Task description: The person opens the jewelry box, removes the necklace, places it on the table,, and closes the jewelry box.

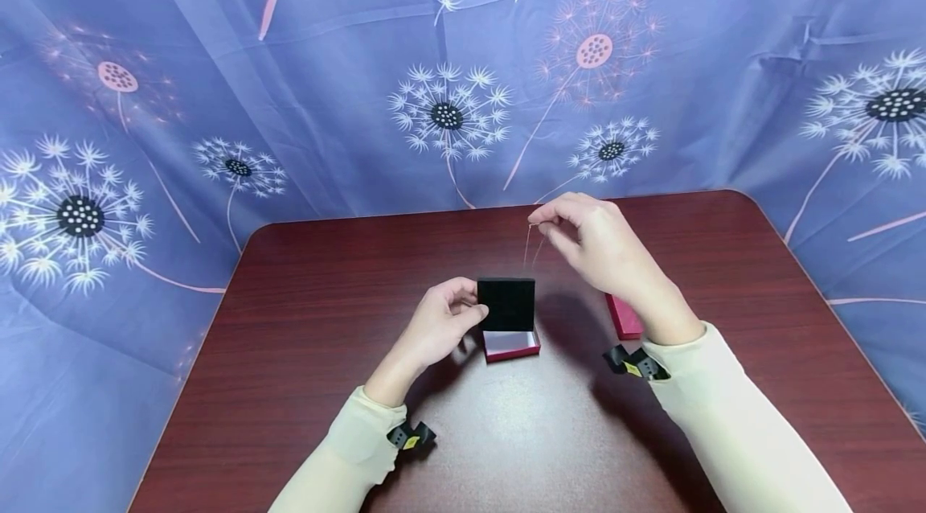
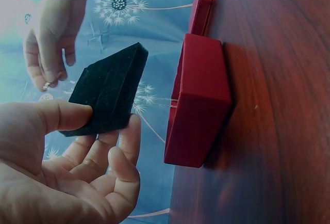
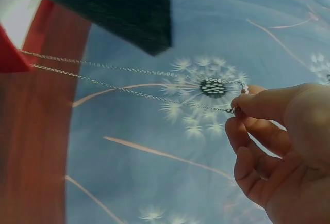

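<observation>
chain (image 3: 139, 72): shiny metal | insert (image 1: 506, 305): matt, velvety | box (image 2: 201, 97): smooth, matt | table (image 1: 311, 304): glossy wood-grain

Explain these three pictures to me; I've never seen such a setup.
There is no machine here, just a person's bare hands. The widest picture looks down from the head; the other two look out from each wrist.

On the dark reddish-brown wooden table stands an open red rectangular box with a white inside. A second red box-shaped piece, perhaps its lid, lies partly hidden beyond the right forearm.

The left hand holds a flat black velvety pad. The right hand pinches a thin metal chain, whose two strands run down to the box.
</observation>
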Tool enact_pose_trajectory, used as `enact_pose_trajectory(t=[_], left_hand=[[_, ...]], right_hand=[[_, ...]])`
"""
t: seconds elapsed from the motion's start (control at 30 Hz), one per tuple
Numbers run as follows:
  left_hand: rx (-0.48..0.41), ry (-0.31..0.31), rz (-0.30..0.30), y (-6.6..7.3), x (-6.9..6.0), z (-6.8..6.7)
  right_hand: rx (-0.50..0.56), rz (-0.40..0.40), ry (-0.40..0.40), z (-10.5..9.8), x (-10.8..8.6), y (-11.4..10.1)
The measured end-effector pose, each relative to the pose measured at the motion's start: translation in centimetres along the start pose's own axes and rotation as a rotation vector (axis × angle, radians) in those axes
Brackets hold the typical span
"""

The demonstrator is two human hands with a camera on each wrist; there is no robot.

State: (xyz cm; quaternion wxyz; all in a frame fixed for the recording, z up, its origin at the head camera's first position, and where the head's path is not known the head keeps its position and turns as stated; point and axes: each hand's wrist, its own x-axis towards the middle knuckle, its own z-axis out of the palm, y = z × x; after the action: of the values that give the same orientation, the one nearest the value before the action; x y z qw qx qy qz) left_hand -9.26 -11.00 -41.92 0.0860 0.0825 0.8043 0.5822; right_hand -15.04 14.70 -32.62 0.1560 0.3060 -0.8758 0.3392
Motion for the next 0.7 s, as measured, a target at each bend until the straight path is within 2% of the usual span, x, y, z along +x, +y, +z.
enact_pose_trajectory(t=[0.23,0.7], left_hand=[[0.007,0.012,-0.011,0.1,0.0,0.0],[0.001,0.023,-0.024,0.0,0.0,-0.1]], right_hand=[[-0.023,-0.028,0.037,-1.8,0.9,-0.8],[-0.104,-0.032,0.082,-4.2,2.9,-0.5]])
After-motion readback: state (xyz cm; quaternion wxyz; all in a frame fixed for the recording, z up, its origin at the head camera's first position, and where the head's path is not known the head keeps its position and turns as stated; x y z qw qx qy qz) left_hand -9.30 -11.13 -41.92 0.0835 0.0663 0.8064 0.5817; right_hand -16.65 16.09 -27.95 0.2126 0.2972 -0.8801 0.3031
